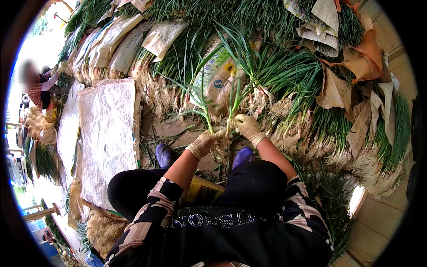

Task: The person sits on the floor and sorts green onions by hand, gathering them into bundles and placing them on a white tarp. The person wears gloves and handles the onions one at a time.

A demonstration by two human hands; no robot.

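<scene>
In both gloved hands I hold green onion plants with pale roots, above the floor between my purple boots. My left hand (207,141) is closed round the lower stem of the left plant (205,109), with roots dangling below its fingers. My right hand (246,127) has its fingers closed on the base of the right plant (232,107), a little higher. The two plants stand apart in a V, leaves upward. A pile of onions with exposed roots (262,95) lies just beyond my hands, beside a printed sack (215,80).
Bundled onions under sacking (113,46) line the back and right, with brown wrappers (333,89). A white woven sheet (104,142) lies left of me. Another person (38,89) works at the far left. The dirt floor (173,129) is strewn with loose leaves.
</scene>
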